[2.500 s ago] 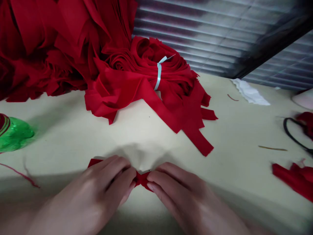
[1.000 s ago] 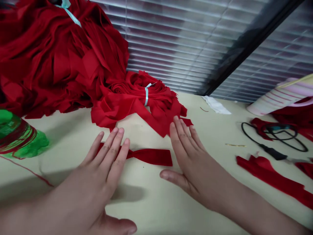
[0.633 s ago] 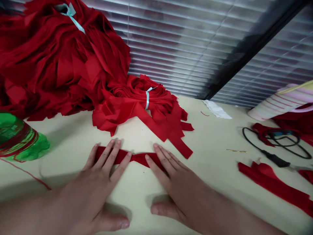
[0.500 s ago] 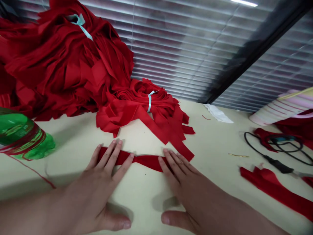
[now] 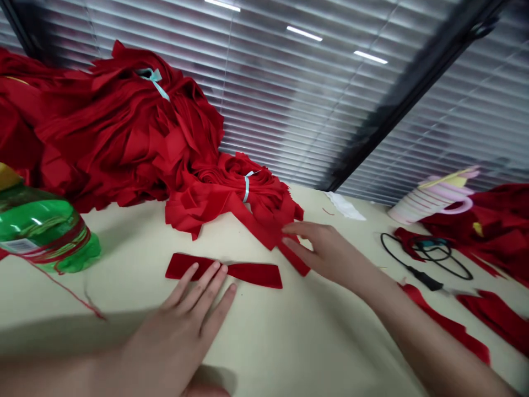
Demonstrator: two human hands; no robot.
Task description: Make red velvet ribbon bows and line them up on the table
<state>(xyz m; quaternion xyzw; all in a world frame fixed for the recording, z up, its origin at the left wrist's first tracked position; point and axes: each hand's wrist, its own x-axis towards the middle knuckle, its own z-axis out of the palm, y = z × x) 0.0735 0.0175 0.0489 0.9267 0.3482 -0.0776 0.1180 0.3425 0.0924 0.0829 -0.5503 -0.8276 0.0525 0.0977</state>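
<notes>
A red fabric strip point(image 5: 258, 274), narrowed at its middle like a bow, lies flat on the pale table. My left hand point(image 5: 173, 331) rests with fingers spread, their tips on the strip's left half and centre. Farther right, my right hand point(image 5: 328, 251) reaches with stretched, parted fingers over a loose red strip point(image 5: 294, 259) at the edge of a tied bundle of red strips point(image 5: 270, 190). Whether those fingertips touch the cloth I cannot tell, and the right thumb is hidden.
A large red fabric pile point(image 5: 124, 127) stands at the back left. Near it lies a green bottle point(image 5: 45, 226) wound with red yarn. On the right are a pink-and-white cup point(image 5: 417, 201), a black-handled tool with a cord point(image 5: 427, 280) and red scraps point(image 5: 450, 325). Blinds point(image 5: 264, 94) rise behind.
My right hand has lifted off the bow-shaped strip and moved up and right to the loose strips. My left hand stays on the cloth, shifted slightly right. The view has tilted.
</notes>
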